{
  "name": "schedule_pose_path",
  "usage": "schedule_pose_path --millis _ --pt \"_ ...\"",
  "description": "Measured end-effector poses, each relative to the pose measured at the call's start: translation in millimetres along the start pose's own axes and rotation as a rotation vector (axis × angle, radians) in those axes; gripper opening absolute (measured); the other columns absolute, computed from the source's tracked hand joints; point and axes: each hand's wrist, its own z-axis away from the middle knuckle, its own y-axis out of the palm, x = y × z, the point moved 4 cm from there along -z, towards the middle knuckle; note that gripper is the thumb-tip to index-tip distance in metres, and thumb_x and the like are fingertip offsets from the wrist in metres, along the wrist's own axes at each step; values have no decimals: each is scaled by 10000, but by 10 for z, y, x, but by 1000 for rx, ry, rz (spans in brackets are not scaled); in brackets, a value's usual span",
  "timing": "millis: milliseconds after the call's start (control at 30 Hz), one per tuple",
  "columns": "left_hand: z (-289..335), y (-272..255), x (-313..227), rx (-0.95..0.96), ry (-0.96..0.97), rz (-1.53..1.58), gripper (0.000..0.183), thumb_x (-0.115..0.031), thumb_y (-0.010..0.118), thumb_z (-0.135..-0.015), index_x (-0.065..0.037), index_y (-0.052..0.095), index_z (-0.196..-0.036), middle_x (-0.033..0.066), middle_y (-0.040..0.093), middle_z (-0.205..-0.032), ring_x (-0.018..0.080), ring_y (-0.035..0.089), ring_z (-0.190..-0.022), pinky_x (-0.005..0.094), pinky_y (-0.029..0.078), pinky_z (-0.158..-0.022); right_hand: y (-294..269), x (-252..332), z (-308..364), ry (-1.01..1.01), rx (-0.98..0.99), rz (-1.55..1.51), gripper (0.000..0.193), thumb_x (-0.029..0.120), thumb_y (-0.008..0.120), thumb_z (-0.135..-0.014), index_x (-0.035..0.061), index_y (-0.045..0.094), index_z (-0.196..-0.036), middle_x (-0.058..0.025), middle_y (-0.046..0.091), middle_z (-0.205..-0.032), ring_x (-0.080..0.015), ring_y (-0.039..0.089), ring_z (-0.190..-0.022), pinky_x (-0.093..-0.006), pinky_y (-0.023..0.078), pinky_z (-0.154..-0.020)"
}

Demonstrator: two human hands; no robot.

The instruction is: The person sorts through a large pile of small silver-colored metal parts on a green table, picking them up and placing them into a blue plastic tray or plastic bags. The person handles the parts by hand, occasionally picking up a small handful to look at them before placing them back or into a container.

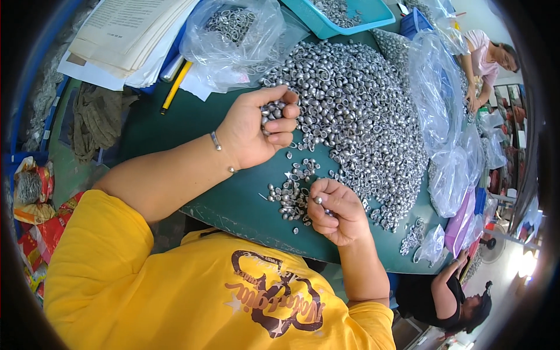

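Crowded workroom, dark green counter strewn with metal

The counter's curved near edge runs in front of a person in a yellow shirt. Just inside that edge lies a stray metal piece, apart from a loose cluster of similar small, rounded grey pieces. At the right of the cluster is the right hand, thumb and fingers together on a shiny rounded piece; another shows by the curled fingers.

Farther off and to the left, the left hand is raised, its fingers curled around a handful of pieces. A silver open bracelet circles that wrist. Beyond both hands, a large heap of the same hollow, cap-like pieces spreads across the middle and right.

At the far left, a yellow-and-black pen lies near a stack of papers; to their right sits a clear bag with metal pieces inside. A teal tray stands behind the heap. Clear plastic bags line its right side, and beyond them are two other people, one in pink, one in black.
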Motion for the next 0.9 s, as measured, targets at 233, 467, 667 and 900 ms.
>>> schedule_pose_path --millis 233,467,667,900 --pt "-12 -20 -3 11 -5 -4 176 -225 434 -907 -68 502 -863 19 456 -712 66 343 -482 199 278 -431 -21 4 8 -115 8 37 90 42 433 -848 -9 506 -862 -100 466 -600 -71 291 -414 -204 227 -358" --pt "1 -12 -9 -8 0 -17 154 -215 441 -901 -74 495 -871 19 454 -719 73 339 -481 205 275 -434 431 -75 -22 -742 -263 1861 168 118 679 -729 37 594 -849 -97 560 -676 -268 563 -549 -337 459 -481" --pt "14 -10 -1 -26 -14 13 152 -215 445 -903 -77 496 -864 18 454 -709 74 345 -477 206 272 -431 436 -27 -18 -746 -282 1973 150 93 664 -741 32 604 -864 -95 539 -650 -258 541 -515 -329 444 -465" --pt "7 -18 5 -40 -6 1 155 -216 451 -900 -74 501 -862 19 455 -703 74 338 -472 206 270 -431 268 90 49 -584 -22 1284 155 13 619 -780 27 654 -931 -37 554 -678 -101 478 -576 -221 374 -514"
